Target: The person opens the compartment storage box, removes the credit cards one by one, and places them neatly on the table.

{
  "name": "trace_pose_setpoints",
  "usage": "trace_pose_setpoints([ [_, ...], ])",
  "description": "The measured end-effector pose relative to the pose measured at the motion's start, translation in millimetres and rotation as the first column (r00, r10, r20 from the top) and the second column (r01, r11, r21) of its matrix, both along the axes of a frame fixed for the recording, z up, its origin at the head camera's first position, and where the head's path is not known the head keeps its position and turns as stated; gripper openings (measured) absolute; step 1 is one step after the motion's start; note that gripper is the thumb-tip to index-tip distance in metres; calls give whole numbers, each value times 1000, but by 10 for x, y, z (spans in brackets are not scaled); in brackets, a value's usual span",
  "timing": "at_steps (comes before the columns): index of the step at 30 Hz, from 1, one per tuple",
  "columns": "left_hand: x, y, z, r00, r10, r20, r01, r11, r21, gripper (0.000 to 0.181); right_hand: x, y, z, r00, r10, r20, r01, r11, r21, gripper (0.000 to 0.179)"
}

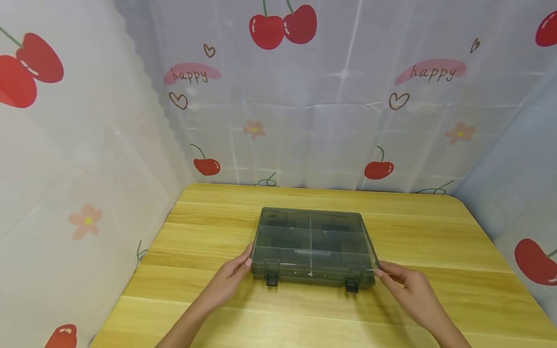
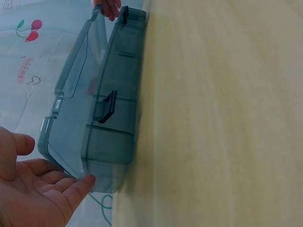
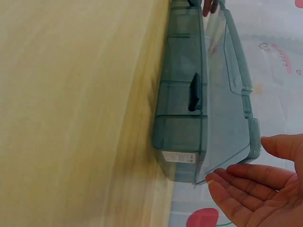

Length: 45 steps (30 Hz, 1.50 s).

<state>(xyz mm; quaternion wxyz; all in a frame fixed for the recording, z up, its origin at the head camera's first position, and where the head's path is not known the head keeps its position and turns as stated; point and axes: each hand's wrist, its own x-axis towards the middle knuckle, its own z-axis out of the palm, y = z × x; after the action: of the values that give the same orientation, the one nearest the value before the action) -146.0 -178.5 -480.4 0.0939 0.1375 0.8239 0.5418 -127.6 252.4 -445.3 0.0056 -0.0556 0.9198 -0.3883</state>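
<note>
A translucent grey-green compartment box [image 1: 311, 241] lies on the table with its lid [image 2: 71, 118] tilted up slightly along the front. Its two dark latches [image 1: 271, 279] hang loose at the front. My left hand [image 1: 228, 280] is at the left front corner, fingers along the lid's side edge and thumb close by its front corner. At the opposite corner my right hand [image 1: 409, 287] holds the lid's edge between thumb and fingers. A small white label [image 3: 179, 157] shows on the box's right end wall. Dividers part the inside into several compartments.
The wooden table [image 1: 209, 217] extends around the box on all sides. White cloth printed with cherries and flowers [image 1: 304, 121] hangs behind the table and along both sides.
</note>
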Motion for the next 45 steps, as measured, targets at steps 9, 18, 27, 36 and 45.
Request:
trace_pose_setpoints([
  [9,-16,8,192,998,15,-58,-16,1000,-25,59,-3,3,122,994,3,-109,1,999,33,46],
  [18,-21,22,355,995,29,-97,-33,998,-47,60,-52,-2,209,947,24,-322,7,995,95,32],
  [27,-39,14,489,990,26,-137,-32,999,-44,63,-85,-20,317,889,44,-455,0,995,95,24],
  [36,-65,28,586,982,41,-182,-52,997,-55,62,-133,-34,395,856,50,-515,5,994,105,25],
  [45,-171,34,661,981,27,-193,-41,997,-68,59,-221,-28,475,850,79,-521,4,988,156,26],
])
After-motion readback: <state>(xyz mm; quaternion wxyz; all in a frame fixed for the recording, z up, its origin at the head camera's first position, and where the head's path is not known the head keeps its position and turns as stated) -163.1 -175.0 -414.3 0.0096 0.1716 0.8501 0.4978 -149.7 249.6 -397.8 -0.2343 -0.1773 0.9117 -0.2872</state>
